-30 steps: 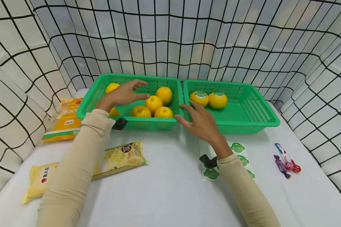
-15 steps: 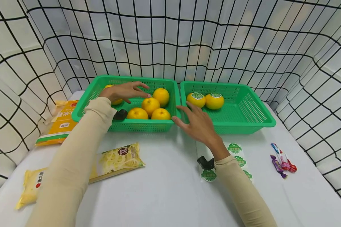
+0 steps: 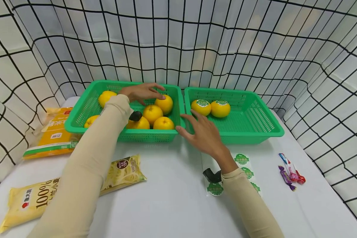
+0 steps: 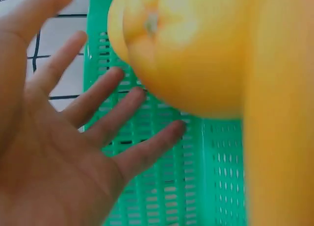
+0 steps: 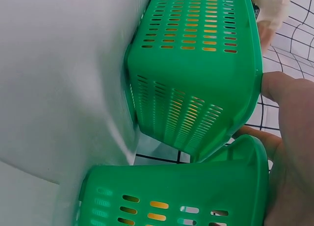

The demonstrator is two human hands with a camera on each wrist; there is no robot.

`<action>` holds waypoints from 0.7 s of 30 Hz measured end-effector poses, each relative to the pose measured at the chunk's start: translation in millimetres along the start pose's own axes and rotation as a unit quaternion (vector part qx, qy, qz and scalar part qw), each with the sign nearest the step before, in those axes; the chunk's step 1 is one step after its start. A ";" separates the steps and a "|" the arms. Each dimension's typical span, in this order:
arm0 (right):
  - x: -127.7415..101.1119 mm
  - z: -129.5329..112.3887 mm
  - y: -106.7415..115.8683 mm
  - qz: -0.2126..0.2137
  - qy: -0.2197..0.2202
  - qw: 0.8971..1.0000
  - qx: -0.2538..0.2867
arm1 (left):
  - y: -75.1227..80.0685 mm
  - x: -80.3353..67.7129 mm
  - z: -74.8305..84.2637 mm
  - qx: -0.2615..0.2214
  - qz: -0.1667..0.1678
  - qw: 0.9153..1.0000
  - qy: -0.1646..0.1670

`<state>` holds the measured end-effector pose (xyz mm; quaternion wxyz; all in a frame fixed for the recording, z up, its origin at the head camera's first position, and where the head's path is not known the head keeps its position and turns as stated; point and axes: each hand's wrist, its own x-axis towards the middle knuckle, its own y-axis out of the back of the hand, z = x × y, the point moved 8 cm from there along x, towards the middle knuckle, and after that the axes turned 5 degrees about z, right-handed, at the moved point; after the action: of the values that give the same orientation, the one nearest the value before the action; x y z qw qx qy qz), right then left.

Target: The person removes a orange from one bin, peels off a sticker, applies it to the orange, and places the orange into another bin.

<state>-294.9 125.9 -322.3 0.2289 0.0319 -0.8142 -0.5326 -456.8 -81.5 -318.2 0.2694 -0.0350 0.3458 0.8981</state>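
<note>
Yellow-orange fruit (image 3: 164, 105): likely firm, fairly heavy, smooth; best cupped around its middle. Left grip (image 3: 142, 93) spread near it; right grip (image 3: 203, 134) loosely spread at rim of left basket (image 3: 145, 136).

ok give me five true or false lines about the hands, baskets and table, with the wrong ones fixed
1. The left hand is at the left basket. True.
2. The right basket holds no fruit. False: it holds two green-labelled oranges.
3. The right hand touches the left basket's rim. True.
4. The left hand is clenched into a fist. False: its fingers are spread.
5. The label sheet lies on the table. True.
</note>
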 end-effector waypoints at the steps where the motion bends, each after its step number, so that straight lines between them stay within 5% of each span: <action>1: 0.5 -0.1 -0.6 0.001 0.000 1.000 0.001 | -1.4 2.2 -0.8 -0.001 -0.003 1.000 0.002; 7: 0.7 0.7 -2.3 -0.002 -0.003 1.000 0.003 | -17.1 16.1 -1.4 0.019 -0.019 1.000 -0.002; 21: 0.7 3.0 -1.4 -0.005 -0.010 1.000 0.008 | -24.6 26.7 1.8 0.034 0.030 0.999 -0.010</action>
<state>-297.0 127.7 -324.3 0.2175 0.0324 -0.8203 -0.5279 -466.8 -53.0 -338.4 0.2472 -0.0061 0.3745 0.8936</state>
